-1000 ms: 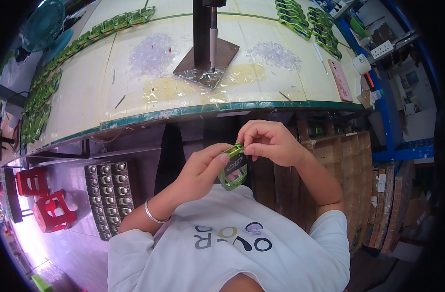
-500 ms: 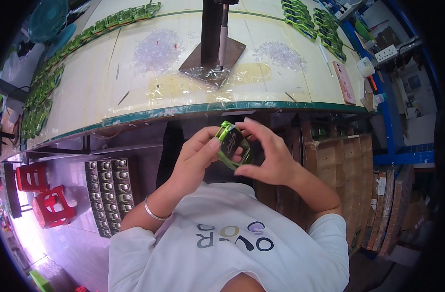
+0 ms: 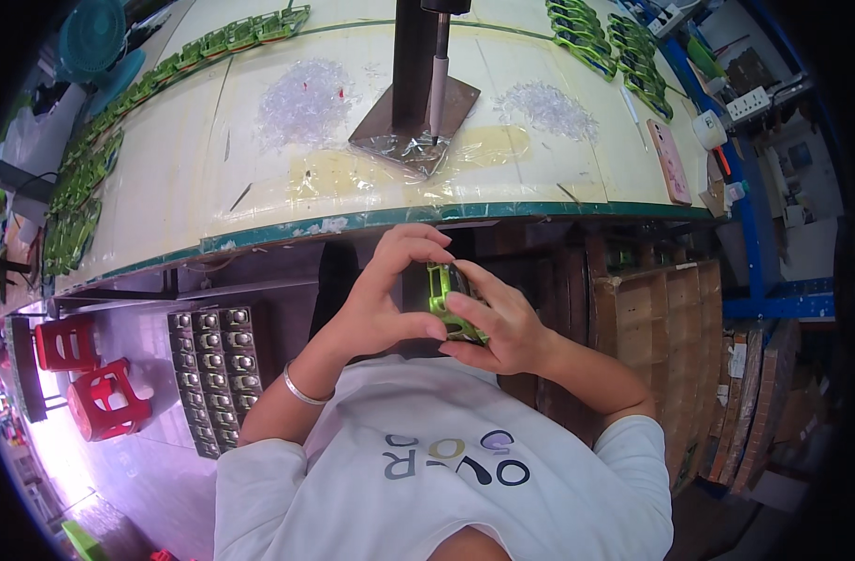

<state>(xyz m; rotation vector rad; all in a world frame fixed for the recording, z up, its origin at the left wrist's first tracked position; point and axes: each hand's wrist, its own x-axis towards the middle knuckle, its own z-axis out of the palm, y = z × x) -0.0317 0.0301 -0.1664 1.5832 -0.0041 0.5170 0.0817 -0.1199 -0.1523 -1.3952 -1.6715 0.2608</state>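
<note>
Green part, head view: the green part [image 3: 438,288] is in hand on the person's side of the stand [image 3: 412,65], short of the table [image 3: 184,168], an open-framed side facing up.
Right hand: the right hand [image 3: 510,327] has its fingers closed round the part, gripping its right and lower sides.
Left hand: the left hand [image 3: 383,290] has fingers and thumb parted in a wide C about the part's left side; whether a tip touches it is hard to tell.
Change: half a second ago the left fingers pinched the rim, the right fingers were spread, and the dark panel faced up; now the part is turned, the right hand grips and the left has opened.
Grey tool: the grey tool [image 3: 439,98] hangs upright just right of the stand's post.
Clear slivers: a left heap [image 3: 306,103] with red bits and a right heap [image 3: 551,107] flank the stand.
Pink phone: the pink phone [image 3: 668,161] lies well right of the stand.
Red stools: the red stools [image 3: 109,402] are far left of the stand, on the floor.
</note>
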